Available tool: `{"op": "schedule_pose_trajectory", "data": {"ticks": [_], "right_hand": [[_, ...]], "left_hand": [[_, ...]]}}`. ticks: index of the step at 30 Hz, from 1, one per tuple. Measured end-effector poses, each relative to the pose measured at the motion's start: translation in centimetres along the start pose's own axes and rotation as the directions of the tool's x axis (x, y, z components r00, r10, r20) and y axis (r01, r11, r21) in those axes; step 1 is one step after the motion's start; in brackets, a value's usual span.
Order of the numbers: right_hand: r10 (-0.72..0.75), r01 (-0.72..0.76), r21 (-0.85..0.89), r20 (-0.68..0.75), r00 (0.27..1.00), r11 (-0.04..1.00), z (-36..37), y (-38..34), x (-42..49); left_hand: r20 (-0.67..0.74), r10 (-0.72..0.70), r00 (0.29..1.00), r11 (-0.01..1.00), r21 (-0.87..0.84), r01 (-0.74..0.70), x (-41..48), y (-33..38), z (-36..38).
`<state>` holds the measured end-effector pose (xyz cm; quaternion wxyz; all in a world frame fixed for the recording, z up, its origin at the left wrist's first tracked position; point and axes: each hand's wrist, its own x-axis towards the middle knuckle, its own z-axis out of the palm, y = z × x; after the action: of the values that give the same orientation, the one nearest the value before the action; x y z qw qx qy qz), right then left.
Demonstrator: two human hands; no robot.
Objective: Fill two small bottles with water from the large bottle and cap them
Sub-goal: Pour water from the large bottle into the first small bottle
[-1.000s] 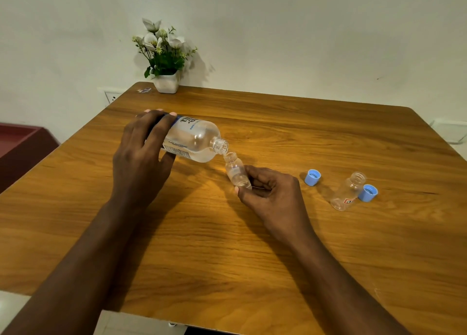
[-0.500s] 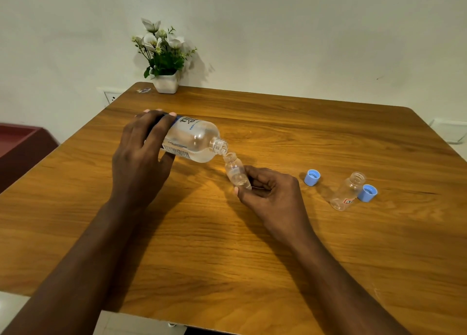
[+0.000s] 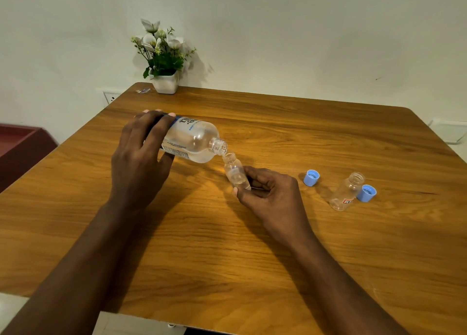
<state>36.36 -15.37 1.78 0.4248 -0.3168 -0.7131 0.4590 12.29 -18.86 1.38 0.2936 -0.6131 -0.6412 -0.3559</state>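
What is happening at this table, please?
A person is pouring water. The left hand tips the large clear plastic bottle so its mouth meets the small clear bottle held by the right hand. A second small clear bottle stands uncapped on the wooden table, between two blue caps.

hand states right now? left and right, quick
Left hand: closed around the large bottle, tipped to pour.
Right hand: fingers closed on a small bottle at its base.
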Motion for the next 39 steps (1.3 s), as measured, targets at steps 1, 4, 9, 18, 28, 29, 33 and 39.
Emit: {"op": "schedule_pose_trajectory", "data": {"ticks": [1, 4, 9, 18, 28, 29, 33, 39], "right_hand": [[-0.004, 0.004, -0.007, 0.0, 1.0, 1.0, 0.0, 0.02, 0.01], [-0.001, 0.001, -0.016, 0.005, 1.0, 1.0, -0.04, 0.18, 0.02], [0.007, -0.007, -0.014, 0.009, 1.0, 1.0, -0.1, 0.42, 0.07], [0.016, -0.016, -0.001, 0.011, 1.0, 1.0, -0.1, 0.69, 0.09], [0.021, -0.021, -0.007, 0.013, 1.0, 1.0, -0.13, 0.46, 0.1], [0.017, -0.017, -0.008, 0.011, 1.0, 1.0, -0.12, 0.4, 0.12], [0.01, -0.01, -0.006, 0.003, 1.0, 1.0, -0.03, 0.22, 0.13], [0.01, -0.01, -0.004, 0.004, 1.0, 1.0, 0.03, 0.14, 0.1]], "left_hand": [[0.001, -0.001, 1.0, 1.0, -0.001, 0.001, 0.0, 0.01, -0.01], [0.004, -0.003, 1.0, 1.0, -0.001, 0.003, -0.01, 0.05, -0.03], [-0.001, 0.003, 1.0, 1.0, 0.008, -0.003, 0.01, 0.04, -0.09], [-0.003, 0.002, 1.0, 1.0, 0.006, -0.002, 0.06, 0.1, -0.12], [-0.012, 0.003, 1.0, 1.0, 0.008, -0.003, 0.12, 0.07, -0.02], [-0.011, 0.003, 1.0, 1.0, 0.009, -0.003, 0.11, 0.06, -0.02], [-0.005, 0.003, 1.0, 1.0, 0.006, -0.003, 0.1, 0.0, -0.07], [-0.004, 0.006, 1.0, 1.0, 0.01, -0.006, 0.08, 0.07, -0.11]]}}
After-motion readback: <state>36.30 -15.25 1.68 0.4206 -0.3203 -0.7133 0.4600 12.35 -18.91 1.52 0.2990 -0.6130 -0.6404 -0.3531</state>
